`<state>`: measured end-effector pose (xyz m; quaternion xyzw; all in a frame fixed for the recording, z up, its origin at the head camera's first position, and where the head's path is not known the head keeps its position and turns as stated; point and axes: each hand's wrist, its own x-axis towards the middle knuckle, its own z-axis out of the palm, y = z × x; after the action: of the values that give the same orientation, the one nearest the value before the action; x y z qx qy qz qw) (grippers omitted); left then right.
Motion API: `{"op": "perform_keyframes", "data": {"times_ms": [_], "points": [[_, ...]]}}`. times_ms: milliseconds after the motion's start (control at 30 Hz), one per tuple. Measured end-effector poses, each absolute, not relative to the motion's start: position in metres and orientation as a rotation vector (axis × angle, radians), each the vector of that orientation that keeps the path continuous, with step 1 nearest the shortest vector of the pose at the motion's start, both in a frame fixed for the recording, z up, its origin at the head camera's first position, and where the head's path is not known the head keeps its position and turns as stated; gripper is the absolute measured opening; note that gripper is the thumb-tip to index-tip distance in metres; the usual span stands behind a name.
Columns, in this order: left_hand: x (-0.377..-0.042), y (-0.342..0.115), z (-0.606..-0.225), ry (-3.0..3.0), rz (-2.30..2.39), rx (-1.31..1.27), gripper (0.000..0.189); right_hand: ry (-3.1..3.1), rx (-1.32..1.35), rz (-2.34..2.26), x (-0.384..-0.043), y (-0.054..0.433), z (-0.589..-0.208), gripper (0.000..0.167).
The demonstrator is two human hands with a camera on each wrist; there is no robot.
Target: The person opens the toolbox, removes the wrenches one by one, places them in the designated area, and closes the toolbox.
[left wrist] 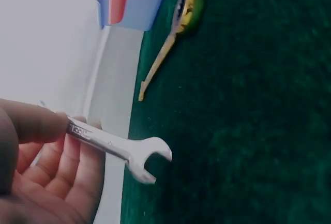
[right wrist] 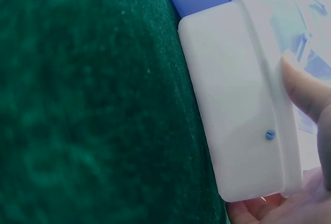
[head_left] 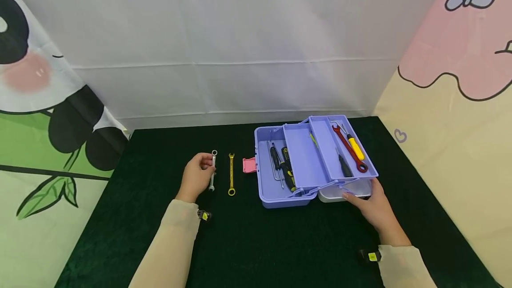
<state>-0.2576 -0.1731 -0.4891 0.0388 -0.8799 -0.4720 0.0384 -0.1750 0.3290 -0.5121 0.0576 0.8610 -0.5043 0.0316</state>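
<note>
My left hand (head_left: 195, 177) pinches a silver combination wrench (left wrist: 106, 142) between thumb and fingers. The wrench's open end points away from the palm in the left wrist view. Just right of that hand, a yellow combination wrench (head_left: 231, 175) lies on the dark green cloth. My right hand (head_left: 378, 210) grips a white plastic box (right wrist: 232, 100) at its right end, thumb on the rim and the other fingers partly hidden at its end. That box sits beside the purple toolbox (head_left: 280, 202), below its fanned-out tray (head_left: 306, 159).
Screwdrivers (head_left: 286, 173) and hex keys lie in the toolbox's bottom. Its outer tray holds a red wrench (head_left: 349, 148), a yellow-handled screwdriver (head_left: 355, 147) and a dark-handled tool (head_left: 345, 166). A pink latch (head_left: 249, 165) sticks out left. Behind the table hangs a white curtain (head_left: 248, 48).
</note>
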Motion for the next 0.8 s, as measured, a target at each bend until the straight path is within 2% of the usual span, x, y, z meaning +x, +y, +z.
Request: {"op": "perform_keyframes", "data": {"times_ms": [300,800], "points": [[-0.271,-0.172,-0.496,-2.790,-1.434,0.393,0.031,2.642,0.170,-1.577,-0.175,0.330,-0.517,0.114],[-0.279,-0.164,-0.491,-2.963,-1.172,0.609,0.027,2.645,0.170,-1.568,-0.176,0.329,-0.515,0.114]]}}
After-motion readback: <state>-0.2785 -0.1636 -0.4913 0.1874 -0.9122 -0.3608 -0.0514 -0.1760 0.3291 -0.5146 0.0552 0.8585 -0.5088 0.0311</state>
